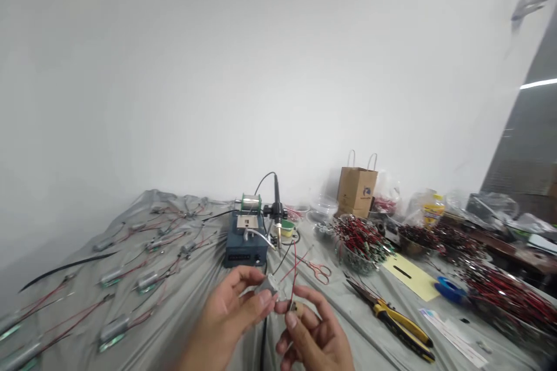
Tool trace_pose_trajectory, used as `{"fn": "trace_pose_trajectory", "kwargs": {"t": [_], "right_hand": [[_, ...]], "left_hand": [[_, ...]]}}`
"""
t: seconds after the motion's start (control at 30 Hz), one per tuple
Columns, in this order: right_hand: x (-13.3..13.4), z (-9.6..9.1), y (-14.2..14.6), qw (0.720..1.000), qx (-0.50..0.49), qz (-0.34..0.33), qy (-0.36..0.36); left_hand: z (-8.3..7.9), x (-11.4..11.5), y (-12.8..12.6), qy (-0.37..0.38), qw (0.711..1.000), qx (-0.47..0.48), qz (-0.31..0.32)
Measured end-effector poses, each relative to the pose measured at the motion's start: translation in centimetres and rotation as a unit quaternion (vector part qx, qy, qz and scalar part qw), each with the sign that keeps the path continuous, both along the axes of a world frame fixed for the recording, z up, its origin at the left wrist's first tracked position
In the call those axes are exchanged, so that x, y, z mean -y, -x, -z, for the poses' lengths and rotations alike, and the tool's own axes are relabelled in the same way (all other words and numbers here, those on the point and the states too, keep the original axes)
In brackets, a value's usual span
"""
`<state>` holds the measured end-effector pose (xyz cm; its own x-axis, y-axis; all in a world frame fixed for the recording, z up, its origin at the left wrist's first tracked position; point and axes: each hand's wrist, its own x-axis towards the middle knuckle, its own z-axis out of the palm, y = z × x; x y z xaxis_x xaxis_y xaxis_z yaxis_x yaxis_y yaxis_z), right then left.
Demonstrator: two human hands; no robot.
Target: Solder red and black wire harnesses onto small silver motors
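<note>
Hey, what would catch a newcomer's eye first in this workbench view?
First come the bare left hand and right hand at bottom centre, around a small silver cylinder with red wire nearby. Just beyond stands a dark blue soldering station topped by a silver solder spool. To the right, a clear glass bowl overflows with red-and-black wires.

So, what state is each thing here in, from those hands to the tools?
left hand: holding a small silver part
right hand: pinching a small tan piece
soldering iron: upright in its stand
solder spool: mounted on the station
yellow-handled pliers: lying, handles together
paper bag: standing, handles up
</note>
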<state>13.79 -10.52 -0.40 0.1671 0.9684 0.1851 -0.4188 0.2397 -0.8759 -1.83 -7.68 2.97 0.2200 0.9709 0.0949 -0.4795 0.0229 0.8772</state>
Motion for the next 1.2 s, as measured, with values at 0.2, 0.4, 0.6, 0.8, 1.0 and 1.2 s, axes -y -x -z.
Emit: {"fn": "trace_pose_trajectory", "kwargs": {"t": [0.2, 0.4, 0.6, 0.8, 1.0, 1.2], "right_hand": [[-1.0, 0.2, 2.1, 0.993, 0.073, 0.078, -0.041], [-2.1, 2.0, 4.2, 0.964, 0.124, 0.209, -0.107], [-3.5, 3.9, 6.2, 0.968, 0.079, 0.201, -0.126], [-2.9, 3.6, 6.3, 0.979, 0.098, 0.123, -0.132], [-2.5, 4.9, 6.2, 0.973, 0.13, 0.125, -0.144], [-2.2, 4.8, 5.9, 0.972, 0.151, 0.104, -0.144]], "left_hand": [[2.3, 0.1, -0.3, 0.049, 0.99, 0.121, -0.056], [3.3, 0.4, 0.1, 0.106, 0.971, 0.205, -0.058], [3.7, 1.1, 0.7, 0.104, 0.961, 0.242, -0.08], [4.5, 1.6, 1.7, 0.122, 0.955, 0.254, -0.089], [4.1, 2.0, 2.4, 0.139, 0.954, 0.247, -0.098], [3.8, 2.0, 2.9, 0.149, 0.958, 0.217, -0.112]]}}
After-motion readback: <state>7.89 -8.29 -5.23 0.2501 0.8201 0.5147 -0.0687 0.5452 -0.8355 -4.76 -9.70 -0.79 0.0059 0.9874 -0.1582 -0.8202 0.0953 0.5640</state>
